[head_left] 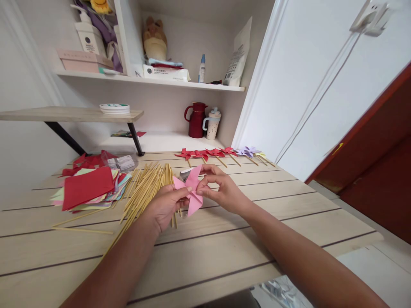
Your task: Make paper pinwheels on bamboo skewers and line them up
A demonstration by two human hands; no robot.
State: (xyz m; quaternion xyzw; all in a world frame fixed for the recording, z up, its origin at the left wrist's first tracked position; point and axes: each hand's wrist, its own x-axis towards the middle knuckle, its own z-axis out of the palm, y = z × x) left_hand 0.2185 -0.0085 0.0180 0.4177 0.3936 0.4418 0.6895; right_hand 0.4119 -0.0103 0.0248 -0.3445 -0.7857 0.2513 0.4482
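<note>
A pink paper pinwheel (192, 188) is held above the wooden table (224, 252) between both hands. My left hand (165, 207) pinches its lower left side with thumb and fingers. My right hand (221, 188) pinches the centre and right side, fingers curled over the top blade. Just behind and under the left hand lies a heap of thin wooden sticks (146, 188). A small white object sits behind the pinwheel, mostly hidden.
A stack of coloured paper squares with a red sheet on top (86, 186) lies at the left. Finished red and purple pinwheels on sticks (221, 154) line the table's far edge. A red jug (196, 119) and a cup (212, 124) stand on the shelf behind.
</note>
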